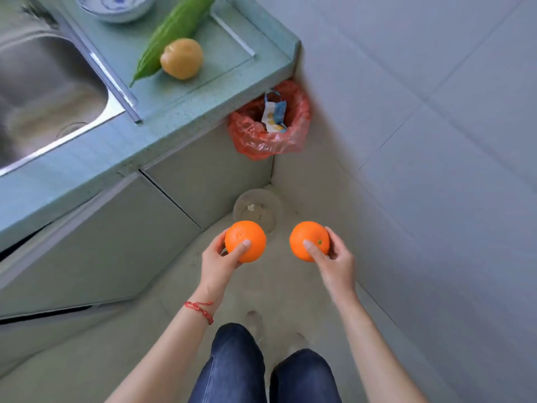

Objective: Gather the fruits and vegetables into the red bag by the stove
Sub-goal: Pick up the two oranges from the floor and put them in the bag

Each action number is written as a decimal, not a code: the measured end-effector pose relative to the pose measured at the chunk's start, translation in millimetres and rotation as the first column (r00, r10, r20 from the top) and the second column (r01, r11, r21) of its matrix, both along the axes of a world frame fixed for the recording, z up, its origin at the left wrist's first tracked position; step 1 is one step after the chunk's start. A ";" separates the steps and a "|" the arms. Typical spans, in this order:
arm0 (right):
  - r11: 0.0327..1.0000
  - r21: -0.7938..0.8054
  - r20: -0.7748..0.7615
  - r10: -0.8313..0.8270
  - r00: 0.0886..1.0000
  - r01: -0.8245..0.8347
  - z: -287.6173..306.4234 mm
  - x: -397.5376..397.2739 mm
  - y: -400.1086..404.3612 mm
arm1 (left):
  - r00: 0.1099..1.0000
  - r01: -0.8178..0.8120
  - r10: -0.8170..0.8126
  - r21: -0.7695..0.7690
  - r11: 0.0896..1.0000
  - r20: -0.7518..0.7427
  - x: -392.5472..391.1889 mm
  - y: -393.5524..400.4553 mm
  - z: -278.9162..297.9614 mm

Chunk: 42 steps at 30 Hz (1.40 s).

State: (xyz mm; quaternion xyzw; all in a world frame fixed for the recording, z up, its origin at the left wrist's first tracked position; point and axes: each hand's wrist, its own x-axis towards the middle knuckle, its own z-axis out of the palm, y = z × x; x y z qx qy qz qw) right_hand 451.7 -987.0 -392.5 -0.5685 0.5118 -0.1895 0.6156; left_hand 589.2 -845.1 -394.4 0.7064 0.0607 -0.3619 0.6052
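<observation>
My left hand [218,263] grips one orange [247,238] and my right hand [337,263] grips a second orange [308,239], both held out in front of me above the floor. The red plastic bag [261,138] lines a bin on the floor in the corner, tucked partly under the green counter [162,106], beyond my hands. Crumpled packaging lies inside it. On the counter lie a long green bitter gourd [168,36] and a yellow round fruit [181,58] touching it.
A steel sink [43,82] is set in the counter at left, and a blue-and-white bowl [114,7] stands at the counter's back. A clear glass bowl [257,209] sits on the floor below the bag. Tiled wall [436,141] closes the right side. My legs are below.
</observation>
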 end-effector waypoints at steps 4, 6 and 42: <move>0.999 -0.036 0.000 0.037 0.999 -0.037 27.0 17.5 2.2 | 0.999 -0.038 0.037 0.006 0.999 0.040 10.9 20.4 28.5; 0.997 -0.043 0.003 0.059 0.998 -0.059 35.4 26.0 2.3 | 0.996 -0.071 0.070 0.005 0.997 0.058 15.2 30.2 38.8; 0.026 -0.124 -0.004 1.000 0.026 -0.992 100.4 186.7 99.5 | -0.023 -0.994 0.996 -0.109 -0.014 0.084 -121.6 131.6 96.6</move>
